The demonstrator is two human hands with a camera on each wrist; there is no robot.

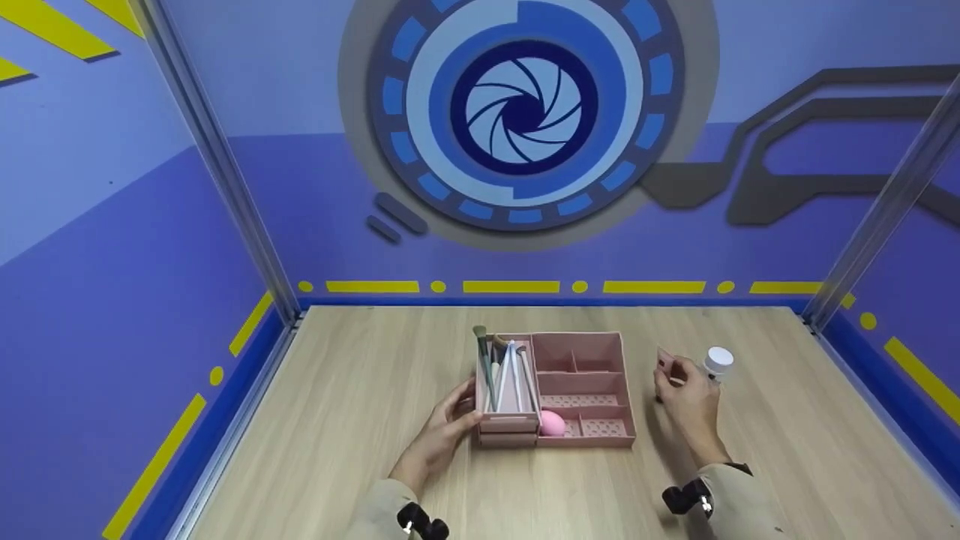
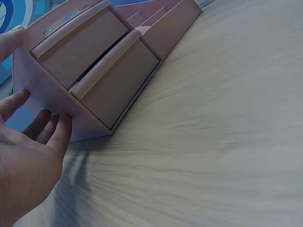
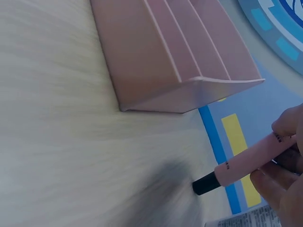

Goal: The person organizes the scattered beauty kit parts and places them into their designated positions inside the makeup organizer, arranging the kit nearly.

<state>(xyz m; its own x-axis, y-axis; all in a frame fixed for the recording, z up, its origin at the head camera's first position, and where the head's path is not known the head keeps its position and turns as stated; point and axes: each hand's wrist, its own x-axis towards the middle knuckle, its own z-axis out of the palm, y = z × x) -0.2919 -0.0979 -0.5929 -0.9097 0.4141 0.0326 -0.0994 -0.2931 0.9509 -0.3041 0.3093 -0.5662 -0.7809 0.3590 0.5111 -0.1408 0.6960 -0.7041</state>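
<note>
A pink desk organizer [image 1: 626, 390] stands on the table, with several makeup brushes [image 1: 510, 375] in its raised left section and a pink makeup sponge [image 1: 553, 423] in a front compartment. My left hand [image 1: 441, 431] touches the organizer's left side; in the left wrist view its fingertips [image 2: 61, 123] rest against the side wall and the thumb lies by the top edge. Right of the organizer, my right hand [image 1: 688, 401] pinches a small pink cosmetic tube [image 3: 251, 161] between thumb and fingers. The tube's black cap [image 3: 206, 183] points down, apart from the organizer.
A white-lidded bottle [image 1: 718, 360] stands just beyond my right hand. Two drawer fronts [image 2: 116, 80] show below the brushes' section. Blue-purple panels [image 1: 300, 210] with metal corner posts [image 1: 225, 165] bound the wooden table [image 1: 360, 390] at the back and sides.
</note>
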